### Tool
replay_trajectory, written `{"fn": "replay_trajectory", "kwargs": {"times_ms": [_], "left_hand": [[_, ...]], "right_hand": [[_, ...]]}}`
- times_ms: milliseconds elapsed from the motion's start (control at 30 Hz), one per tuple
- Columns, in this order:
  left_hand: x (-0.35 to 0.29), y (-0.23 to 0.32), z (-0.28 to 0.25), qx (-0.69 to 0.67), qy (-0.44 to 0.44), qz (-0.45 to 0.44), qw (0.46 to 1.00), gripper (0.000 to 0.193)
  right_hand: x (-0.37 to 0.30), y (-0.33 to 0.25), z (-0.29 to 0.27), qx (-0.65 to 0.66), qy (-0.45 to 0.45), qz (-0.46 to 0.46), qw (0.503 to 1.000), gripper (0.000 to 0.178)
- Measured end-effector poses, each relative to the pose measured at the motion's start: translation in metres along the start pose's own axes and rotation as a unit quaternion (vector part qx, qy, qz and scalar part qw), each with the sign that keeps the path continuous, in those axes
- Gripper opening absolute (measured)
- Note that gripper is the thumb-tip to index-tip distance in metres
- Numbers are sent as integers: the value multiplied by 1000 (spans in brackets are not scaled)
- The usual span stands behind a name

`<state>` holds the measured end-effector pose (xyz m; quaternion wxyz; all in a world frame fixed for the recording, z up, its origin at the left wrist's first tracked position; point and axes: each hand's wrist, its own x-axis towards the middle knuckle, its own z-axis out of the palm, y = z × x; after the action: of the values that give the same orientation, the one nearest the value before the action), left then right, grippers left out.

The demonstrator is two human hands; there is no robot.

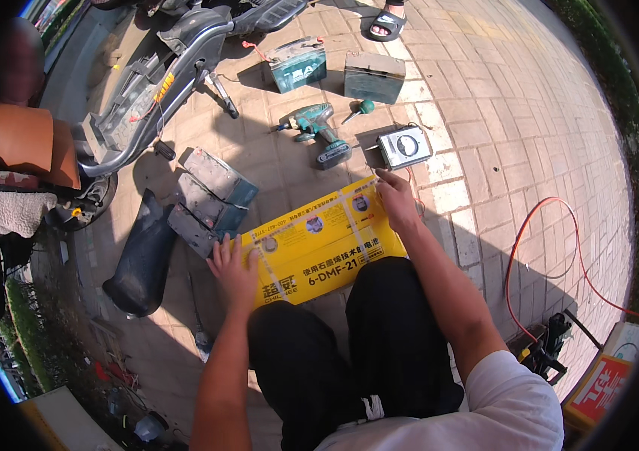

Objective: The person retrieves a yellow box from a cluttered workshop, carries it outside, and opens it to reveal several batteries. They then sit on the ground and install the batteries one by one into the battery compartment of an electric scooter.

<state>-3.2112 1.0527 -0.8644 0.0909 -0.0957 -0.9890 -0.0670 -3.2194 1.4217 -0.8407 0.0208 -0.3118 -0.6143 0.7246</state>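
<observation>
Yellow flat cardboard box (319, 244) lies on the brick ground right in front of the person's knees, and both hands rest on it. Left hand (233, 269) lies flat on the near left corner with fingers spread, just beside three grey battery blocks (206, 199). Right hand (397, 201) touches the far right corner with fingers close together, pinching the edge, just below a small grey meter (405, 146), and a green power drill (319, 131) lies further away.

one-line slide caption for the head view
Both hands, left and right, rest on a taped yellow carton on brick paving.
</observation>
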Motion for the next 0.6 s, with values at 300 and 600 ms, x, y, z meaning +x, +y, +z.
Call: {"fn": "replay_trajectory", "kwargs": {"times_ms": [300,600], "left_hand": [[98,171,22,-241,-154,197,938,46],[116,241,54,-302,-135,136,934,25]], "right_hand": [[39,27,-41,38,-132,13,990,38],[59,66,-41,100,-125,-14,987,27]]}}
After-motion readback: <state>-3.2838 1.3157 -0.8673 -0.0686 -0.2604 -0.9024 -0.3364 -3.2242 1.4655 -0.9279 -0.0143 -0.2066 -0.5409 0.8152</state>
